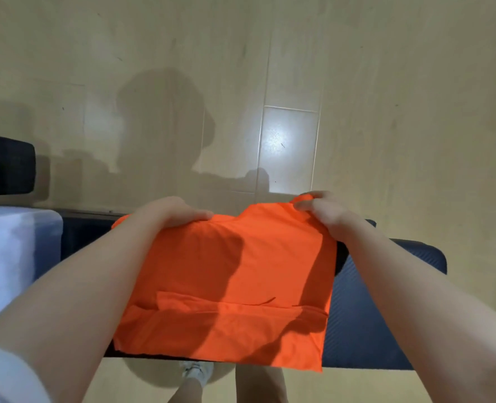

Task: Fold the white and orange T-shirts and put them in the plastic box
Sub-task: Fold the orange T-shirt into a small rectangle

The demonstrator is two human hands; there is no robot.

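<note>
Two hands are on the one garment, and the whole next move hangs on which way that garment runs. Start nearest the person: the orange T-shirt (226, 274) hangs its near hem just over the near edge of the dark tabletop (386, 301), with a doubled band of cloth lying across it a little way in. From there the shirt's long axis runs straight away from the person toward the far edge, so any fold looks set to come back along that line, far end toward near hem.

Out at that far end, the left hand (174, 212) lies knuckles-up on the left corner, fingers curled down onto the cloth; whether it truly pinches fabric underneath cannot be told from here. The right hand (319, 206) is plainly closed on the right corner, thumb and fingers bunching a tuck of orange and lifting it slightly off the surface. Both hands sit about level with each other, neither clearly nearer, the shirt stretched between them.

Off to the left, just beside the tabletop, sits a pale translucent plastic box (11, 257) with something white showing inside, likely the other shirt, though that is a guess. Beyond everything, wooden floor (386, 82).
</note>
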